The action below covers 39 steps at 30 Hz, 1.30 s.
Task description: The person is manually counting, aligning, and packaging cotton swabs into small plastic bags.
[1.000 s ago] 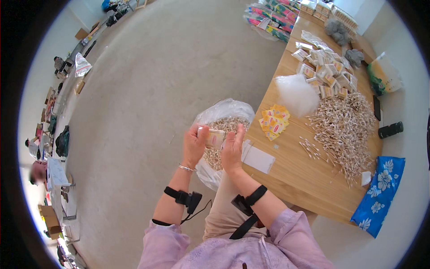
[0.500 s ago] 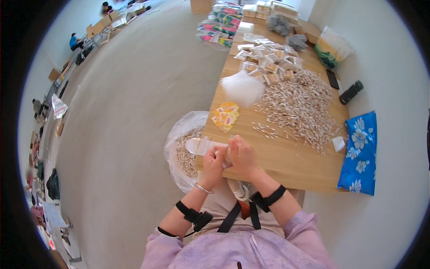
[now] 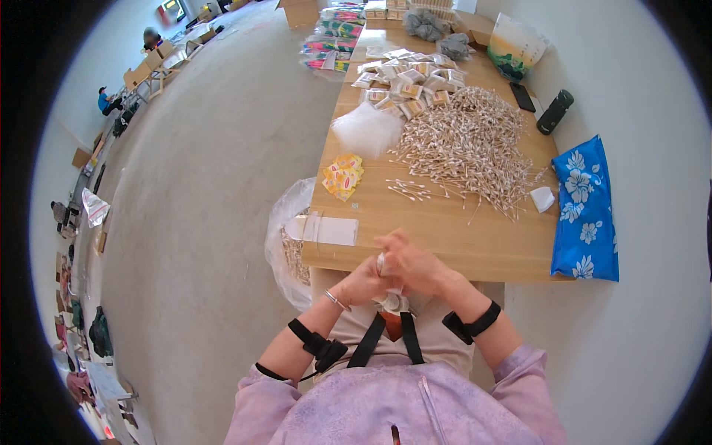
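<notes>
Hands meet at lower centre of the frame — left hand (image 3: 361, 280) and right hand (image 3: 415, 263) pressed together, fingers pinching a small clear packet (image 3: 386, 268) at the near edge of the wooden table (image 3: 475, 248). Just beyond lies a white card (image 3: 331, 229); farther up, a heap of cotton swabs (image 3: 467, 144) — then small boxes (image 3: 404, 81).

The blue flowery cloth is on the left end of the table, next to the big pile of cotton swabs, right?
Not quite. The blue flowery cloth hangs over the right edge of the table, not the left end. It does lie close to the big pile of cotton swabs. The head view shows it.
</notes>
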Motion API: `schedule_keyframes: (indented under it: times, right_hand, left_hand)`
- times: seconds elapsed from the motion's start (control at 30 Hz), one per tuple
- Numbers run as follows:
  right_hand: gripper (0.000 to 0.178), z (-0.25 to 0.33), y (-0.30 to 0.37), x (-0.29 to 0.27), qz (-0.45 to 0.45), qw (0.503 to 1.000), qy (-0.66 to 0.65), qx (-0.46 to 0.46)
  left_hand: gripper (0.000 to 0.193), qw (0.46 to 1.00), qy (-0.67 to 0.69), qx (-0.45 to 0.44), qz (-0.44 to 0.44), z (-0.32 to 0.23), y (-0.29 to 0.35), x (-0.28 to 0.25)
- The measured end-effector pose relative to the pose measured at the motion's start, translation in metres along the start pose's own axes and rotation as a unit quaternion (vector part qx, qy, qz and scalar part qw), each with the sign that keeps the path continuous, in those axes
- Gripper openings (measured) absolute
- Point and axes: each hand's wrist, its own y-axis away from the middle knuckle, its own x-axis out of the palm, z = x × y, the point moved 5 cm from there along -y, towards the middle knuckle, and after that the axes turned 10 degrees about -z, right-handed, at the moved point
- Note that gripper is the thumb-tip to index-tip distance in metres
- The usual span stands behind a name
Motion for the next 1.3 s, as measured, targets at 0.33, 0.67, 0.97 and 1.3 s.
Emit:
schedule_keyframes:
  times: [0.33,0.67,0.97,1.3]
  right_hand:
    - [0.023,0.027,0.002,-0.022,-0.158,0.973,0.115,-0.121]
    - [0.017,0.030,-0.003,-0.017,-0.210,0.969,0.089,-0.100]
    - [0.016,0.033,-0.001,-0.023,-0.218,0.962,0.092,-0.135]
    - [0.018,0.030,0.003,-0.036,-0.132,0.985,0.049,-0.098]
  left_hand:
    - [0.016,0.997,0.070,0.013,-0.033,-0.022,0.004,-0.011]
    - [0.013,0.996,-0.041,0.051,-0.062,-0.031,0.006,-0.016]
    - [0.013,0.983,-0.141,0.075,-0.093,-0.036,0.004,-0.018]
    - [0.024,0.956,-0.261,0.080,-0.104,-0.041,0.008,-0.022]
